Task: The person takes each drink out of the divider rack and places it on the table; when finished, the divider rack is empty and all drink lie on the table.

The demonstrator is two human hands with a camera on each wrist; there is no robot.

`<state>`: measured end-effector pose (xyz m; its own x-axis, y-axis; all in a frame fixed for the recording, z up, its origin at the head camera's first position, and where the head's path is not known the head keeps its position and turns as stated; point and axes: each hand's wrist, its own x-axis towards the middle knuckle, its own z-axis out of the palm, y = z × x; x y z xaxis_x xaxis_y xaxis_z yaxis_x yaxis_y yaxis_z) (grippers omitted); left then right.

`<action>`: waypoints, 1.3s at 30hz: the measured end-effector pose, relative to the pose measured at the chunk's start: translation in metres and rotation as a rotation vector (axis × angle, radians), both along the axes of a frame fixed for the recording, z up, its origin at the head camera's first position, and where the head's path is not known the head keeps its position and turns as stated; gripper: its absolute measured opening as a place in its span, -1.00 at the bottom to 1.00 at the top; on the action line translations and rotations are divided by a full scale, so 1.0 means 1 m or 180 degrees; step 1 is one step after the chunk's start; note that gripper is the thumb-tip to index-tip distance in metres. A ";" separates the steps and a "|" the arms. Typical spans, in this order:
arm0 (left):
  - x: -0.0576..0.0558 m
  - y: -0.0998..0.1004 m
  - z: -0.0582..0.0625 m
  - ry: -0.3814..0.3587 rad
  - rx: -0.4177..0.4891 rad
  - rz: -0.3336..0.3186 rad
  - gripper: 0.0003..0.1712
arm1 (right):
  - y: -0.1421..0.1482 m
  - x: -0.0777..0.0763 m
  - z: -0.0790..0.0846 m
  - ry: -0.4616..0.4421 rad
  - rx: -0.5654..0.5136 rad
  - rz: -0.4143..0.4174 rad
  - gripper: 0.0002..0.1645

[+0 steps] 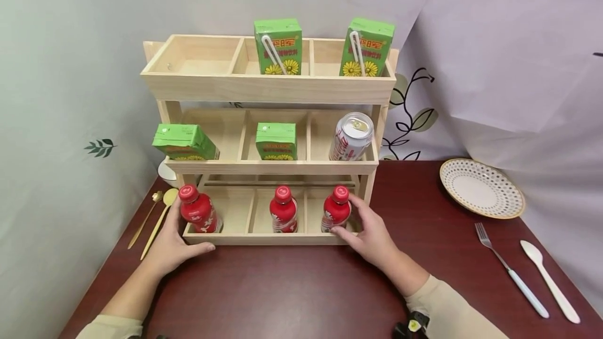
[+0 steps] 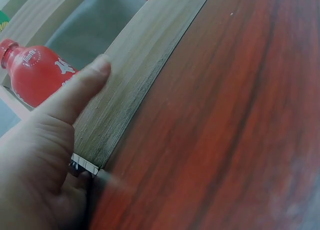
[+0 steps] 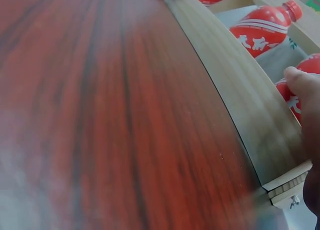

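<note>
A three-tier wooden rack stands on the dark red table. My left hand is at the left end of its bottom tier, beside a red bottle. The left thumb stretches out straight, crossing in front of the bottle and the front board; the other fingers are partly hidden at the rack's side. At the right end, my right hand holds another red bottle, thumb in front and fingers round its right side. A third red bottle stands upright in the middle compartment.
Green drink cartons and a silver can occupy the upper tiers. On the right lie a dotted plate, a fork and a white knife. Gold spoons lie left, beside the curtain wall.
</note>
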<state>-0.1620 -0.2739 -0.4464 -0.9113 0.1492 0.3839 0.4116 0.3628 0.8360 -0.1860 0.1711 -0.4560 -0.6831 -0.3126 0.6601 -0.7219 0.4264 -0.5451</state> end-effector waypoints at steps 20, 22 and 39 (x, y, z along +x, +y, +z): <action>0.002 0.001 0.002 0.0300 -0.0657 0.0404 0.52 | -0.012 0.020 0.028 0.0298 -0.0515 0.0147 0.02; 0.002 0.000 0.002 0.0310 -0.0658 0.0415 0.52 | -0.012 0.020 0.033 0.0353 -0.0605 0.0154 0.01; 0.000 0.001 0.002 0.0303 -0.0644 0.0419 0.50 | 0.052 0.019 0.047 0.1170 -0.1052 -0.0060 -0.17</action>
